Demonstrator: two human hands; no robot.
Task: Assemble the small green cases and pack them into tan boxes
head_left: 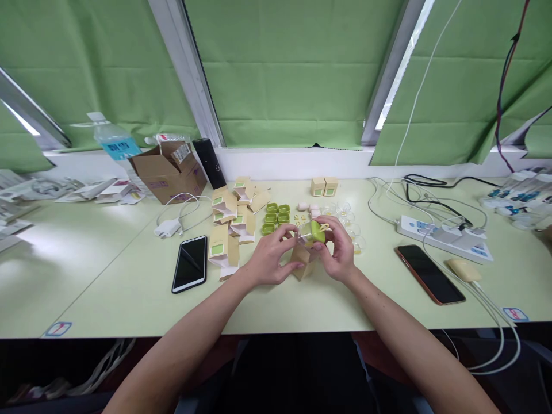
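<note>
Head view: cup (311, 232) up over worktop (138, 287) by carton (305, 268), pinched at green end in right hand (338, 250), left hand (271, 256) fingertips at clear end, grip unclear; probably light, stiff, slick, crackable, so best taken by green end, clear wall barely squeezed.

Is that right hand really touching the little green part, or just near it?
Touching. The head view shows the right hand with its thumb and a finger pressed against the green part.

Head-height view (forward, down) over table (129, 299)
</note>
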